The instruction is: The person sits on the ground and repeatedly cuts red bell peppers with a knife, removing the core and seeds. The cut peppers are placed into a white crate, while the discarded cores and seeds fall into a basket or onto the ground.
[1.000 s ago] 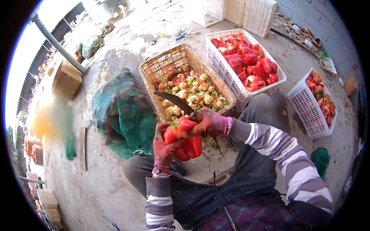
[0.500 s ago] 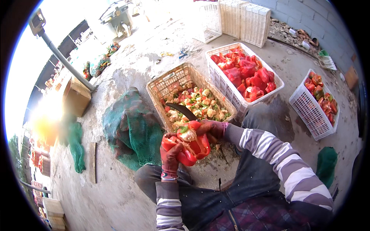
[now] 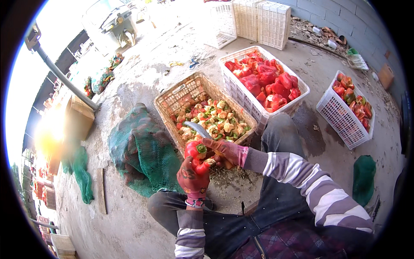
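Note:
My left hand (image 3: pixel 192 178), in a stained reddish glove, is closed around a red bell pepper (image 3: pixel 193 149) whose green stem end shows. More red pepper flesh and a stem-like bit show beside it, partly hidden by my fingers. My right hand (image 3: pixel 226 152), gloved too, grips a curved-bladed knife (image 3: pixel 197 128); the blade points up and left, above the worn crate (image 3: pixel 167 108). Pale seed cores with green and red scraps (image 3: pixel 219 118) lie in that crate, just beyond my hands. My right fingers are close against the pepper.
A white crate (image 3: pixel 263 113) of cut red peppers (image 3: pixel 268 82) stands beyond the worn crate. Farther right is a smaller white crate (image 3: pixel 340 123) with red-green peppers. A filled green net sack (image 3: pixel 144 151) lies left. White crates (image 3: pixel 261 23) stand near the wall. Seeds litter the floor.
The wide cut-open pepper with its pale core is no longer seen; a pepper with its green stem end shows in my left hand. My right hand has turned, and the blade now looks bright.

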The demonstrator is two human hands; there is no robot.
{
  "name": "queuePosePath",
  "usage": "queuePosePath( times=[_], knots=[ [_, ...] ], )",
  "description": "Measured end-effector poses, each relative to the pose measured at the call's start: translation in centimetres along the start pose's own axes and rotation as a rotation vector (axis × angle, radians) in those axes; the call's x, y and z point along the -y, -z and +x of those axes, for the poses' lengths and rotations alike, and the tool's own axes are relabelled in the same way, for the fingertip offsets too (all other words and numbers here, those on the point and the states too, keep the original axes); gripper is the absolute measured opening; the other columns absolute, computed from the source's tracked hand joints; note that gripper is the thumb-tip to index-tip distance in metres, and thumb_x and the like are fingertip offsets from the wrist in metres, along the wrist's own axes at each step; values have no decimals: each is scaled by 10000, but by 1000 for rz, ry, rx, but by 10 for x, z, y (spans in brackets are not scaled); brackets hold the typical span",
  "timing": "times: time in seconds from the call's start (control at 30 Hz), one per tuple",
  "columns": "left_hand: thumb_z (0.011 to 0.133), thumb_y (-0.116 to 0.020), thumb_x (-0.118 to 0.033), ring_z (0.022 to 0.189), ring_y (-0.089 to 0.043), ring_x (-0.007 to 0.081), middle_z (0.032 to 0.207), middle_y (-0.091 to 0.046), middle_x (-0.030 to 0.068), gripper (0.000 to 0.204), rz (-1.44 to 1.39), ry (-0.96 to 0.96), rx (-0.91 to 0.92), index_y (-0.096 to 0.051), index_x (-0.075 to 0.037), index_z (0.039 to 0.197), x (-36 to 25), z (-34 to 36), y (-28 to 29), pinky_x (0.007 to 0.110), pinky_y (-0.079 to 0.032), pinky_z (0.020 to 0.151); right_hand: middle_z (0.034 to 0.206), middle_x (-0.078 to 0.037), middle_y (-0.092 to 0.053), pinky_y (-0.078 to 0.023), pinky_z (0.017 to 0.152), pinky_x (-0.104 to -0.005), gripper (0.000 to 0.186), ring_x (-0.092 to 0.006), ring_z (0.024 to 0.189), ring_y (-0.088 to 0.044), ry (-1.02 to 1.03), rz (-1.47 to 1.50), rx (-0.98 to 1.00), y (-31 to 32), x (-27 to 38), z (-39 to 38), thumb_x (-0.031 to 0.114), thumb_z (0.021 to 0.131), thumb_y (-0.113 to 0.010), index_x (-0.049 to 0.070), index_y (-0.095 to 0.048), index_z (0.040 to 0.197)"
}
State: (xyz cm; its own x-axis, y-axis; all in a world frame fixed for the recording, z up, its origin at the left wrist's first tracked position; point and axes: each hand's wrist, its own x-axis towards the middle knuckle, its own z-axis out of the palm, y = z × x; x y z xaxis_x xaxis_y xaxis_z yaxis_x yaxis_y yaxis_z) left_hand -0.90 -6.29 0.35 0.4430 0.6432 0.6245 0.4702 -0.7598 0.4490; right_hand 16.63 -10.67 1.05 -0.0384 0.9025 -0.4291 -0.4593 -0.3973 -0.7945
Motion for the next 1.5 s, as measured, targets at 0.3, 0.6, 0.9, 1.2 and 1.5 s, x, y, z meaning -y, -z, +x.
queuePosePath(
  times=[0.3,0.6,0.9,1.2,1.5],
  knots=[
    [679,-747,-268,1078,-527,359,1173,-532,152,606,129,-210,103,-443,-72,1166,-10,1,-8,463,-418,878,499,56,-452,-249,323,-230,286,-63,362,-395,-109,384,-176,-12,0,-1,395,814,-703,155,-559,757],
    [688,-784,-270,1207,-475,330,1348,-437,193,903,-601,257,323,-286,-51,1409,-9,16,-16,408,-415,1009,612,-29,-606,-378,402,-270,263,-105,472,-521,71,-107,-291,-14,19,-22,281,807,-730,27,-674,840],
    [661,-757,-18,1098,-557,185,1231,-560,98,777,-1165,591,225,-404,-3,1353,-4,7,-11,314,-454,961,666,24,-598,-390,450,-205,291,-36,510,-502,301,-368,-142,-19,9,-22,247,812,-725,52,-651,1014],
    [747,-625,-62,896,-625,182,999,-648,101,427,-1258,917,275,-556,40,1156,43,-2,-7,284,-497,829,569,1,-548,-372,428,-210,243,-65,455,-481,140,-100,53,-2,28,-27,218,779,-748,25,-639,880],
    [678,-669,-62,1011,-587,240,1138,-571,125,583,-1409,855,149,-467,21,1219,40,1,0,345,-481,903,868,-116,-672,-496,741,-347,711,-246,799,-650,292,-1009,-159,30,52,1,583,709,-703,67,-587,1185]
  ],
)
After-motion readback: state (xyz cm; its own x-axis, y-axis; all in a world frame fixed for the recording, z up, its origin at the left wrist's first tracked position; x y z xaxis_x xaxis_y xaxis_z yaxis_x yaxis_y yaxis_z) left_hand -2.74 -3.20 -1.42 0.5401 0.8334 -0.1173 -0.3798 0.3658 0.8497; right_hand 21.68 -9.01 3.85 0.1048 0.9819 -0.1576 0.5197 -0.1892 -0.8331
